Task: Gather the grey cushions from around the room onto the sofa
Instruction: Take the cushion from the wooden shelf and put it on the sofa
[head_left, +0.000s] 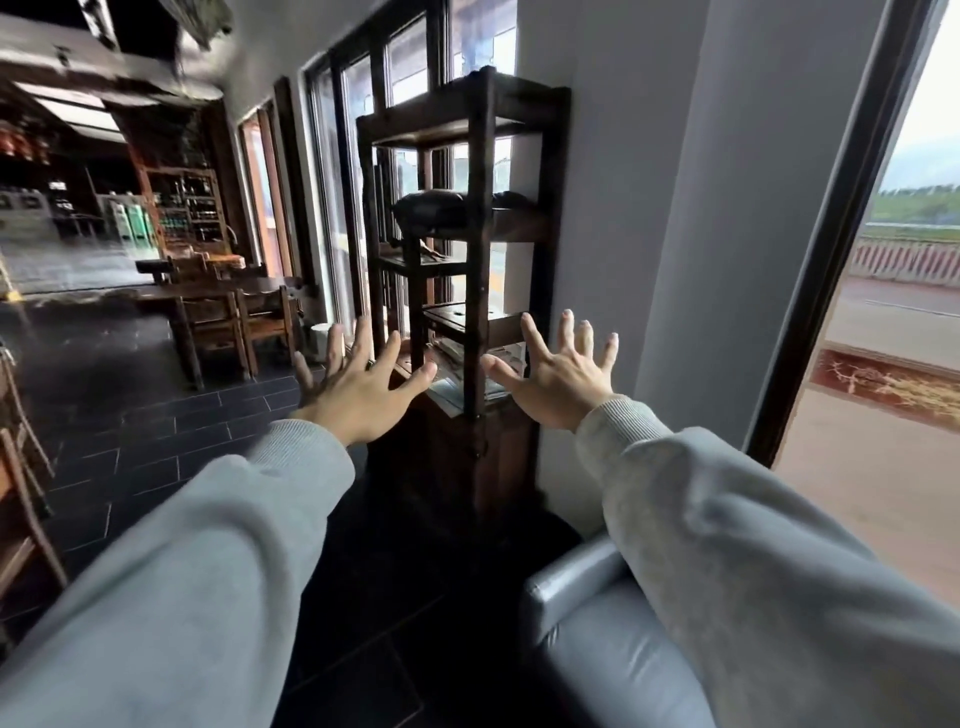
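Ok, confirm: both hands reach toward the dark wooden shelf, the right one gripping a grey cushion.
Wrong: the right hand grips nothing, fingers spread, per the head view. It and the left hand do reach toward the shelf.

sleeves (208, 545): we see pale grey
sofa (587, 649): we see glossy grey
shelf (479, 208): we see dark brown
floor (156, 431): we see black tiles, paler joints

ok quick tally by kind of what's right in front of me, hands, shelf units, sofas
hands: 2 (left hand, right hand, both spread open and holding nothing)
dark wooden shelf unit: 1
grey sofa: 1
total: 4
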